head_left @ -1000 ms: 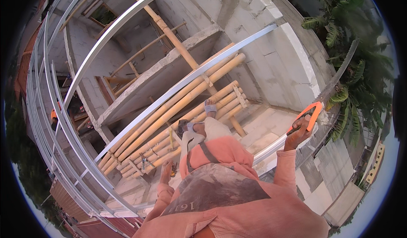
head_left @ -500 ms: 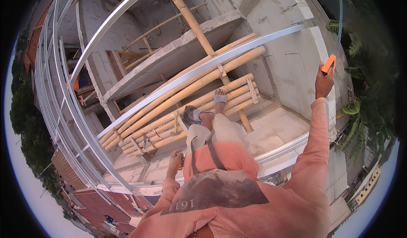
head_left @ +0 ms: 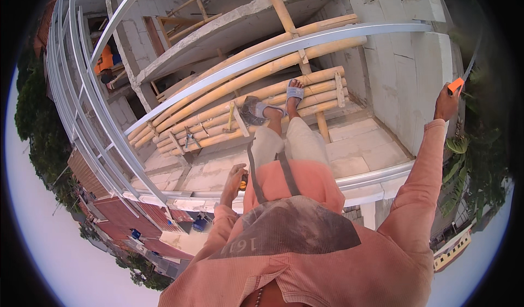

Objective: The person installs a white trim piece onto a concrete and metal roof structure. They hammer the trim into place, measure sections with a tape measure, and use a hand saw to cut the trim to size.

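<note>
While the right hand (head_left: 446, 106) is raised high to the side, clenched on an orange tool (head_left: 456, 85), the left hand (head_left: 236, 180) is closed on a small yellow object (head_left: 243, 185) at the waist — nothing is seen fixed yet; a hammer (head_left: 231, 117) lies untouched on the bamboo poles (head_left: 218, 118) beside the feet — work judged barely begun
</note>
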### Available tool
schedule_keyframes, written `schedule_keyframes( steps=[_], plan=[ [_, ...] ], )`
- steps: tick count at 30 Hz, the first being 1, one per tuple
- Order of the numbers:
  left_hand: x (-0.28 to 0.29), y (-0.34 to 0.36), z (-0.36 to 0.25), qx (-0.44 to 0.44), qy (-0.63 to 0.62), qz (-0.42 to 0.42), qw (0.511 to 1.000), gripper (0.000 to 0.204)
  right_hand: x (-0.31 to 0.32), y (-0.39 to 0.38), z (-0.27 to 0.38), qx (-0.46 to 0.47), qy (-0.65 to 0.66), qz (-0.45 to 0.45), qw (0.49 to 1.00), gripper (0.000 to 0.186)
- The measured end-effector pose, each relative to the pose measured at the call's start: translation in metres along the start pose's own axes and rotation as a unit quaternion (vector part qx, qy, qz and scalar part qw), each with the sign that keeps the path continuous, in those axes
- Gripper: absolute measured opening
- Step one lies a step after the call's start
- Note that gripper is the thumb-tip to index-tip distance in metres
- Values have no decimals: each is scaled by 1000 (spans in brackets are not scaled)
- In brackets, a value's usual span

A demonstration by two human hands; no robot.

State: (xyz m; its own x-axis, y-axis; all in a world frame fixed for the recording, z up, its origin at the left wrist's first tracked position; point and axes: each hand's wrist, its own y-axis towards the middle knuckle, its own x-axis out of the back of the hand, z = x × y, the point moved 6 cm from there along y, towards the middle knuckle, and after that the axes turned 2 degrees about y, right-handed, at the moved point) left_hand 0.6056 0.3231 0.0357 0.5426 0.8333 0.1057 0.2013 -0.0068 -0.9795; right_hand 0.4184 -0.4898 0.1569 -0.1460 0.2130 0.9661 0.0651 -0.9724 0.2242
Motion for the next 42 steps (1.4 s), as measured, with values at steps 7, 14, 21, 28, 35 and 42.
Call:
schedule_keyframes(
  steps=[7,14,21,28,35,42],
  plan=[
    [-7,-9,-19,13,49,-12,999,39,-6,-55,-13,-28,14,21,999,38],
    [-11,-10,-29,8,57,-46,997,38,19,-85,-32,-3,44,-20,999,42],
    [-15,-10,-29,-23,81,-53,995,42,14,-76,-48,84,41,-40,995,51],
    [-16,-11,-34,-40,133,-16,990,36,15,-16,-43,35,47,-12,998,57],
    [-1,-5,-2,4,48,-27,998,52,-49,43,-47,24,35,-11,999,38],
    [-5,8,-16,-1,111,3,994,64,-55,97,-22,55,1,7,998,40]
  ],
)
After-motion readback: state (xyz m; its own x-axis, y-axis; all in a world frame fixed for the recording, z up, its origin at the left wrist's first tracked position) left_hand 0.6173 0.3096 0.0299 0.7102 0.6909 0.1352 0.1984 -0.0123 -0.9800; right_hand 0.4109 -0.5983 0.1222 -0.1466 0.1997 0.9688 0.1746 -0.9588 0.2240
